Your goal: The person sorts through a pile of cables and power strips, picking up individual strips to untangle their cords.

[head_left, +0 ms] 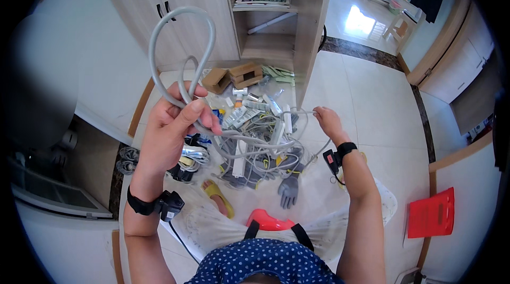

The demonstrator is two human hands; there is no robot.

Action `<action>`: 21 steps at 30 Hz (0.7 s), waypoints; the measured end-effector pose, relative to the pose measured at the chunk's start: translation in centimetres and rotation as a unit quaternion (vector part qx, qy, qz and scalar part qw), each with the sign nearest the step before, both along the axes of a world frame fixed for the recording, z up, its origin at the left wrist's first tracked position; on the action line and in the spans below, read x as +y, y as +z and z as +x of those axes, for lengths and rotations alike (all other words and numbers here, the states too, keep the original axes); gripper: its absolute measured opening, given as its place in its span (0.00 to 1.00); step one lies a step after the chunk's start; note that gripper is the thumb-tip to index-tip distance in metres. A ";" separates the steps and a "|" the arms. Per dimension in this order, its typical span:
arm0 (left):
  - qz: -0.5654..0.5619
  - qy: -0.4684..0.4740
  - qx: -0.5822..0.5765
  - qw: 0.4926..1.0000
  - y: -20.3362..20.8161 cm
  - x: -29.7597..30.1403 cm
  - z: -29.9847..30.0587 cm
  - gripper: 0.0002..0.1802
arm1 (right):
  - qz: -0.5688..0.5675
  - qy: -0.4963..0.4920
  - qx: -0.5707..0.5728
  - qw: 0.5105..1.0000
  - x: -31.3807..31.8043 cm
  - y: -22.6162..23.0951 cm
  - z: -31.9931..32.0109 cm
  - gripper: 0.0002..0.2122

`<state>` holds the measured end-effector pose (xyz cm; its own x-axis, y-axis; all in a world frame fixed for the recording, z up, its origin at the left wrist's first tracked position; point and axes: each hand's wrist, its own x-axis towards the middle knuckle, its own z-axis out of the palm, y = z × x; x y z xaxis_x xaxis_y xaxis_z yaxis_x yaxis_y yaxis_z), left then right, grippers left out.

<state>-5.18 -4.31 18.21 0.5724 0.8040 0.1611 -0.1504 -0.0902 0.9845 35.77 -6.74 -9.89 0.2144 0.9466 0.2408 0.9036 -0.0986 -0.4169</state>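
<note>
Cable: a thick grey cable point(180, 45), round in section, raised in front of the person and bent into a tall loop that stands above the left hand; its free length trails down and right to the pile on the floor.
Handling: judged fairly stiff and springy, since the loop keeps its arch unsupported; probably light to moderate in weight, smooth-jacketed and not fragile, though it may spring open if let go.
Where to hold: at the crossing of the loop, where the strands meet, so that one pinch governs both.
Left hand: the left hand point(170, 130) is closed around the cable at that crossing, thumb pressed over the strands, fingers curled behind.
Right hand: the right hand point(328, 122) reaches lower and to the right, fingertips at a thin pale strand; whether it is pinched or only touched cannot be told at this size.
Pile: a tangle of white power strips and cords point(255, 140) lies on the tiled floor between the hands.
Surroundings: a grey work glove point(288, 188) lies just below the pile, small cardboard boxes point(234, 75) beyond it by a wooden shelf unit point(311, 23), and a red plastic piece point(431, 212) well apart at the right.
</note>
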 end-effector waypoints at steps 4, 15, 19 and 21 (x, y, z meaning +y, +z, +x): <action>-0.002 -0.007 0.003 1.000 -0.2 0.0 0.7 0.13 | -0.018 -0.052 0.059 0.997 0.0 -1.7 -1.2 0.18; -0.022 -0.029 0.063 0.997 -4.5 1.9 3.9 0.12 | 0.198 0.083 0.419 0.882 -0.9 13.5 -12.2 0.11; 0.011 -0.030 0.040 0.999 -5.2 1.2 5.2 0.13 | 0.256 0.167 0.365 0.880 -3.4 20.7 -15.8 0.10; 0.055 -0.010 0.052 0.997 -5.8 0.9 6.0 0.14 | 0.272 0.191 0.323 0.886 -4.0 22.7 -16.9 0.10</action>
<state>0.80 -3.41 12.43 0.6072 0.7725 0.1861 -0.0504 -0.1963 0.9792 18.89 -10.76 12.80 0.1634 0.7612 0.6276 0.3829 0.5373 -0.7514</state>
